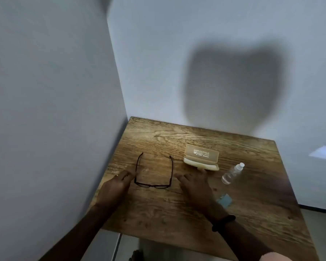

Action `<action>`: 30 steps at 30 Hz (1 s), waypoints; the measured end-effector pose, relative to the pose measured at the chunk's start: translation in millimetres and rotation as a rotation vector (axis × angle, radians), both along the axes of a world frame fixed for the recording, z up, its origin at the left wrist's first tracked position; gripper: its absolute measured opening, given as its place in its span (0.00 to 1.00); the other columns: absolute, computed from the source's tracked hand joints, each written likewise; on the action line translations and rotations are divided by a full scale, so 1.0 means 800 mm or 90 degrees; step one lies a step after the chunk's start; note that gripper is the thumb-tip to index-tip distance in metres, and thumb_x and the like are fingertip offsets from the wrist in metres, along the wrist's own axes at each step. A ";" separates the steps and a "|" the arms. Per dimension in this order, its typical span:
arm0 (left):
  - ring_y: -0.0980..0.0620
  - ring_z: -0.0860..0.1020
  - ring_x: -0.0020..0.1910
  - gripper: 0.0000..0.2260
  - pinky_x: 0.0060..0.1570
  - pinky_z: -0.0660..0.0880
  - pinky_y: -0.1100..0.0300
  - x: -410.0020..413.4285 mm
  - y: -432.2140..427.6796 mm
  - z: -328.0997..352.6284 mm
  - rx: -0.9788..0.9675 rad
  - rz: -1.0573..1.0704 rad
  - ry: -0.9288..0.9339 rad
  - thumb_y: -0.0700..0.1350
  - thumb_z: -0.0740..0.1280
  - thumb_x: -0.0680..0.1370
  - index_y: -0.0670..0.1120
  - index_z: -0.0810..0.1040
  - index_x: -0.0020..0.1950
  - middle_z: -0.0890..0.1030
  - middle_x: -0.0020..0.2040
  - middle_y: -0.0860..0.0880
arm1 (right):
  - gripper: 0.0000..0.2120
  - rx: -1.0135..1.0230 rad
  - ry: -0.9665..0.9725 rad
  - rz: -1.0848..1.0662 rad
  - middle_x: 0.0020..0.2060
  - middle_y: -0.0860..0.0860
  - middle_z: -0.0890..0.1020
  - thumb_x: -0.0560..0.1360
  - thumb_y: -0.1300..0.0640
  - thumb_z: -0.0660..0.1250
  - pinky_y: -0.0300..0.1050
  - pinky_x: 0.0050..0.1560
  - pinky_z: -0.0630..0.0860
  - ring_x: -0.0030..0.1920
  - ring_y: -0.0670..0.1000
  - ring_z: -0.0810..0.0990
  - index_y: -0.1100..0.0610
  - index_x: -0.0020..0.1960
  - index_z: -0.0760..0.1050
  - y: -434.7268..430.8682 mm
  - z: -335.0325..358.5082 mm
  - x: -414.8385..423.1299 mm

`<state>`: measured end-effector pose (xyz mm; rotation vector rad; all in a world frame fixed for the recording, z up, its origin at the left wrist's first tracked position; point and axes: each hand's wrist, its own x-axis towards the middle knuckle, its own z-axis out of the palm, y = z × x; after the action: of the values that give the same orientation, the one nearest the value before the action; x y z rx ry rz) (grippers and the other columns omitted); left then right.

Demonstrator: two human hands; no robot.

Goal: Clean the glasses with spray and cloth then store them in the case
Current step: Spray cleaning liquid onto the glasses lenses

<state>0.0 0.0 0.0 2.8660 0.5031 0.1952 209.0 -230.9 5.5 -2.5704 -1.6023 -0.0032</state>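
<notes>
Dark-framed glasses [153,185] lie unfolded on the wooden table [177,213], lenses toward me, temples pointing away. My left hand [115,187] rests flat just left of the frame, fingers spread, holding nothing. My right hand [195,185] lies flat just right of the frame, its fingertips reaching the front edge of the cream case [201,159], which stands open with the lid up. A small clear spray bottle [232,173] with a white cap lies on its side right of the case. A light blue cloth [224,199] sits folded beside my right wrist.
The table stands in a corner, with white walls close at its left and back edges. A black band [223,222] circles my right wrist. A white ledge [324,151] juts in at the far right. Floor shows below the table's near edge.
</notes>
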 end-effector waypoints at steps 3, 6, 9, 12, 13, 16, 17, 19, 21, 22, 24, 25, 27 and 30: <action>0.48 0.84 0.35 0.34 0.21 0.75 0.59 -0.005 0.005 -0.005 -0.034 0.020 0.038 0.30 0.80 0.60 0.48 0.83 0.64 0.84 0.54 0.46 | 0.20 0.019 0.028 0.030 0.44 0.46 0.83 0.76 0.56 0.66 0.59 0.66 0.56 0.50 0.52 0.81 0.48 0.67 0.75 0.012 -0.004 -0.006; 0.47 0.86 0.38 0.35 0.24 0.78 0.59 -0.006 0.009 -0.007 0.004 0.011 0.062 0.32 0.83 0.58 0.49 0.83 0.63 0.85 0.55 0.47 | 0.21 -0.013 0.045 0.049 0.46 0.46 0.83 0.75 0.55 0.66 0.61 0.67 0.56 0.51 0.53 0.80 0.47 0.68 0.74 0.020 -0.008 -0.011; 0.46 0.87 0.43 0.34 0.29 0.82 0.56 -0.010 0.010 -0.009 0.004 -0.013 0.082 0.35 0.84 0.58 0.50 0.83 0.63 0.85 0.57 0.47 | 0.21 -0.046 0.041 0.066 0.49 0.45 0.83 0.76 0.53 0.64 0.60 0.67 0.52 0.54 0.53 0.78 0.47 0.69 0.73 0.025 -0.013 -0.013; 0.45 0.87 0.49 0.34 0.35 0.83 0.54 -0.009 0.014 -0.016 -0.005 -0.027 0.098 0.38 0.84 0.61 0.50 0.81 0.66 0.85 0.59 0.47 | 0.21 -0.064 0.056 0.075 0.53 0.46 0.83 0.75 0.53 0.65 0.59 0.66 0.50 0.57 0.53 0.78 0.47 0.68 0.74 0.031 -0.019 -0.017; 0.44 0.86 0.51 0.33 0.37 0.84 0.53 -0.009 0.015 -0.019 -0.010 -0.031 0.097 0.38 0.83 0.62 0.50 0.80 0.66 0.85 0.61 0.46 | 0.21 -0.067 0.057 0.078 0.54 0.46 0.83 0.75 0.53 0.65 0.58 0.66 0.50 0.57 0.53 0.78 0.47 0.68 0.75 0.032 -0.021 -0.017; 0.43 0.86 0.52 0.31 0.42 0.85 0.51 -0.008 0.016 -0.023 -0.029 -0.033 0.077 0.39 0.83 0.64 0.50 0.80 0.66 0.84 0.61 0.45 | 0.20 -0.033 0.063 0.074 0.52 0.46 0.84 0.74 0.53 0.66 0.57 0.65 0.52 0.55 0.54 0.79 0.48 0.65 0.77 0.032 -0.027 -0.017; 0.43 0.86 0.51 0.31 0.41 0.85 0.52 -0.007 0.016 -0.021 -0.022 -0.037 0.078 0.39 0.84 0.63 0.49 0.81 0.65 0.85 0.60 0.45 | 0.18 -0.020 0.065 0.072 0.51 0.46 0.84 0.74 0.53 0.66 0.57 0.65 0.52 0.54 0.53 0.80 0.48 0.64 0.78 0.032 -0.027 -0.017; 0.44 0.87 0.49 0.30 0.39 0.84 0.54 -0.006 0.016 -0.017 -0.002 -0.045 0.068 0.40 0.85 0.60 0.48 0.83 0.62 0.86 0.57 0.45 | 0.17 0.000 0.063 0.069 0.49 0.46 0.85 0.75 0.53 0.66 0.58 0.65 0.54 0.53 0.53 0.80 0.48 0.63 0.78 0.032 -0.026 -0.017; 0.45 0.87 0.47 0.30 0.38 0.83 0.56 -0.004 0.016 -0.013 0.009 -0.056 0.051 0.40 0.86 0.59 0.47 0.84 0.61 0.86 0.55 0.45 | 0.17 0.024 0.056 0.064 0.49 0.46 0.85 0.75 0.54 0.66 0.58 0.66 0.55 0.53 0.52 0.80 0.49 0.63 0.78 0.032 -0.025 -0.017; 0.45 0.87 0.47 0.30 0.38 0.83 0.57 -0.003 0.018 -0.012 0.014 -0.059 0.042 0.40 0.86 0.59 0.47 0.84 0.61 0.86 0.55 0.45 | 0.17 0.039 0.051 0.063 0.48 0.46 0.84 0.74 0.54 0.66 0.58 0.66 0.56 0.52 0.52 0.80 0.49 0.63 0.79 0.032 -0.024 -0.016; 0.45 0.86 0.47 0.29 0.39 0.82 0.58 -0.001 0.021 -0.009 0.021 -0.063 0.011 0.38 0.85 0.61 0.45 0.84 0.61 0.85 0.55 0.45 | 0.18 0.088 0.037 0.059 0.46 0.46 0.84 0.72 0.58 0.69 0.57 0.64 0.58 0.49 0.53 0.81 0.50 0.62 0.79 0.034 -0.017 -0.013; 0.45 0.86 0.47 0.27 0.38 0.82 0.58 0.002 0.023 -0.007 0.022 -0.068 -0.010 0.37 0.83 0.63 0.45 0.83 0.61 0.85 0.55 0.44 | 0.19 0.114 0.026 0.055 0.46 0.46 0.85 0.71 0.60 0.71 0.56 0.63 0.59 0.49 0.53 0.82 0.50 0.61 0.80 0.034 -0.012 -0.011; 0.44 0.85 0.47 0.20 0.37 0.81 0.57 0.010 0.027 0.000 0.025 -0.076 -0.060 0.37 0.75 0.70 0.44 0.83 0.62 0.85 0.56 0.43 | 0.21 0.155 0.008 0.036 0.46 0.46 0.85 0.70 0.64 0.73 0.59 0.64 0.63 0.48 0.51 0.82 0.49 0.61 0.80 0.035 0.001 -0.005; 0.43 0.85 0.49 0.15 0.40 0.82 0.56 0.030 0.028 0.017 0.020 -0.054 -0.137 0.37 0.69 0.75 0.44 0.83 0.61 0.84 0.58 0.44 | 0.19 0.210 -0.001 0.002 0.45 0.46 0.85 0.73 0.65 0.70 0.58 0.58 0.71 0.47 0.52 0.82 0.48 0.60 0.80 0.032 0.028 0.009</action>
<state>24.3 22.3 13.9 2.8434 0.3396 0.4942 216.3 -205.1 27.7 -2.3152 -1.4636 -0.2481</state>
